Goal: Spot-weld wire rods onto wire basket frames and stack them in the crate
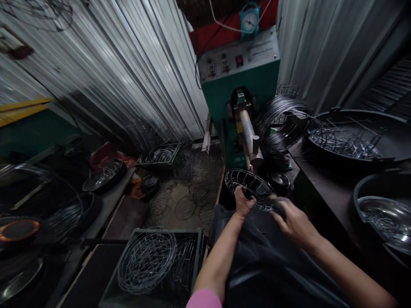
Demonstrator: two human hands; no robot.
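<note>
A round wire basket (233, 174) hangs tilted over my lap, just below the machine's metal arms. My left hand (244, 203) is closed on its near rim. To the right, my right hand (297, 222) has curled fingers, smeared by motion. A dark blurred object (278, 208) with a pale tip shows at its fingers, near the basket's right side; I cannot make out its kind. The green welding machine (253, 77) stands straight ahead, its upper electrode arm (248, 132) pointing down towards the basket. A black apron (266, 265) covers my lap.
Left of my knees is a bin (136, 233) of wire rings (147, 261). Wire pieces litter the floor (186, 192). On the right sit a wire coil (282, 124), a wide black pan (394, 137) and a tub (356, 194) holding a metal bowl (398, 214).
</note>
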